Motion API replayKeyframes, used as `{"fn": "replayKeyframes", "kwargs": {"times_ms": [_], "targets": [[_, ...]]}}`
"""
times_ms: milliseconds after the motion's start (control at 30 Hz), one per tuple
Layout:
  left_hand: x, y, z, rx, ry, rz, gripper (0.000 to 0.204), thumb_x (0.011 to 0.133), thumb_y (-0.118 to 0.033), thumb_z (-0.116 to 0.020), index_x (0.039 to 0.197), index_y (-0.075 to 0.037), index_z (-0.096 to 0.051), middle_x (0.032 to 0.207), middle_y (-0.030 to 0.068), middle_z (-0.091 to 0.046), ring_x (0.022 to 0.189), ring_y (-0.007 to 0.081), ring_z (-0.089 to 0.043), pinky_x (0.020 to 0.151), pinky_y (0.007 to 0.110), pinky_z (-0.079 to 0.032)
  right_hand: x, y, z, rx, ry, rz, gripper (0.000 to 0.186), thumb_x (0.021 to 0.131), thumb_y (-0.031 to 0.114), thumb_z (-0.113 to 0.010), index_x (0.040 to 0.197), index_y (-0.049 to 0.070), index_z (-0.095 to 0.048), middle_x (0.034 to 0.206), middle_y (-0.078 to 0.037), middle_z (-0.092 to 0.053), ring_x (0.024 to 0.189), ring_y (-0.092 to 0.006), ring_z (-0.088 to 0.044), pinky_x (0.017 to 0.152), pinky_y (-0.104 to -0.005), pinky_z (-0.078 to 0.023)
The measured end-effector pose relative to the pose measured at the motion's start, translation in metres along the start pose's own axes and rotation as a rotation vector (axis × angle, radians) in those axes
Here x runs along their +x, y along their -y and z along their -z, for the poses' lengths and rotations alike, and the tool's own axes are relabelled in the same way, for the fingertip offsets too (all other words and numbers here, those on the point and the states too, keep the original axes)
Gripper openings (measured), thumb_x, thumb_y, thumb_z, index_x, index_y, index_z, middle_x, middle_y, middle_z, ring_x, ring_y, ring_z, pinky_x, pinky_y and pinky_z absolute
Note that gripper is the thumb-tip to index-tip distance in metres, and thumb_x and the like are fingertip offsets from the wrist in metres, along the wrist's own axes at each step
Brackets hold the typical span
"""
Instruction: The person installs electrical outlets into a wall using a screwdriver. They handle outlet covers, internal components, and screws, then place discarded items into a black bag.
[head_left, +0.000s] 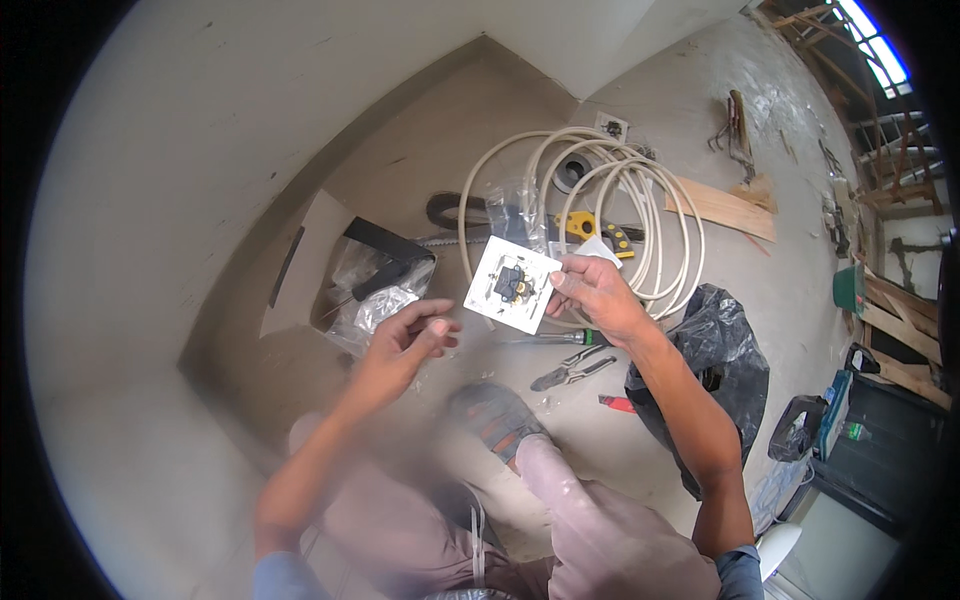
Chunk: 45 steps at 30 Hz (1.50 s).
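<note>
Pinched at its right edge, a white square electrical wall plate [487, 297] is in my right hand [600, 297]. A black module with brassy metal parts sits in the middle of its visible side. My left hand [402, 352] holds nothing; its fingers are loosely bent and apart, short of the plate's left edge. Under the plate, a screwdriver with a green and black handle [588, 338] lies on the floor. Pliers with pale grey handles [573, 368] rest just nearer to me, beside a red tool [617, 403].
Behind the plate lies a loose coil of cream cable [690, 250] around a grey tape roll [572, 173] and a yellow tool [577, 224]. An opened cardboard box [308, 265] with clear plastic stands left. A black plastic bag [722, 350] is by my right forearm; a wooden board [725, 208] lies beyond.
</note>
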<state>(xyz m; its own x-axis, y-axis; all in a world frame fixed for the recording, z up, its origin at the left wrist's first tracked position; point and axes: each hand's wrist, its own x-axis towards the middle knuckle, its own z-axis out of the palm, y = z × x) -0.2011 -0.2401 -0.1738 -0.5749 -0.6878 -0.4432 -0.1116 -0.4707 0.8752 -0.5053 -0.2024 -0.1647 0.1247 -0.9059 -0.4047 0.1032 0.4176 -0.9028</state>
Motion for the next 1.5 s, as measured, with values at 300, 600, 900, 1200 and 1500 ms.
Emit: {"fn": "replayKeyframes", "kwargs": {"times_ms": [300,600,900,1200,1500], "targets": [[0.005,-0.001,-0.021,-0.199,0.030,0.070,0.051,0.092,-0.025,-0.071,0.132,-0.001,-0.049,0.109,0.0086,-0.069,0.094,0.0150,-0.067,0.080,0.029,-0.053,-0.008,0.007,-0.035,-0.004,0.029,-0.004,0.029,0.098,0.021,-0.060,0.110,-0.005,-0.063,0.092,-0.008,-0.068,0.078,-0.0121,-0.065,0.073,-0.0276,-0.054],[-0.001,-0.002,-0.021,-0.190,-0.047,-0.005,0.044,0.088,-0.022,-0.076,0.120,0.000,-0.054,0.100,0.0062,-0.069,0.085,0.0111,-0.064,0.075,0.026,-0.052,-0.003,0.002,-0.043,0.151,0.092,-0.043,0.027,0.100,0.021,-0.057,0.110,-0.004,-0.062,0.094,-0.008,-0.068,0.079,-0.0118,-0.065,0.071,-0.0263,-0.056],[-0.011,-0.012,-0.032,-0.165,-0.117,-0.166,0.044,0.084,-0.008,-0.078,0.116,0.002,-0.051,0.108,0.0095,-0.065,0.097,0.0115,-0.063,0.084,0.025,-0.054,0.005,-0.019,-0.046,0.328,0.188,-0.109,0.028,0.102,0.021,-0.054,0.118,-0.001,-0.059,0.097,-0.007,-0.066,0.081,-0.0131,-0.065,0.073,-0.0275,-0.056],[-0.018,-0.009,-0.032,-0.056,-0.134,-0.238,0.044,0.084,-0.007,-0.077,0.118,0.002,-0.050,0.110,0.0085,-0.061,0.102,0.0129,-0.061,0.083,0.026,-0.054,0.002,-0.015,-0.052,0.264,0.172,-0.062,0.030,0.101,0.022,-0.055,0.123,0.001,-0.057,0.103,-0.006,-0.066,0.087,-0.0137,-0.065,0.074,-0.0281,-0.055],[-0.023,-0.004,-0.033,0.017,-0.159,-0.296,0.042,0.083,-0.004,-0.071,0.119,0.001,-0.051,0.108,0.0061,-0.061,0.099,0.0109,-0.059,0.081,0.027,-0.048,-0.001,-0.016,-0.057,0.229,0.151,-0.036,0.033,0.101,0.025,-0.057,0.126,0.003,-0.056,0.106,-0.005,-0.067,0.092,-0.0139,-0.065,0.075,-0.0292,-0.055]]}}
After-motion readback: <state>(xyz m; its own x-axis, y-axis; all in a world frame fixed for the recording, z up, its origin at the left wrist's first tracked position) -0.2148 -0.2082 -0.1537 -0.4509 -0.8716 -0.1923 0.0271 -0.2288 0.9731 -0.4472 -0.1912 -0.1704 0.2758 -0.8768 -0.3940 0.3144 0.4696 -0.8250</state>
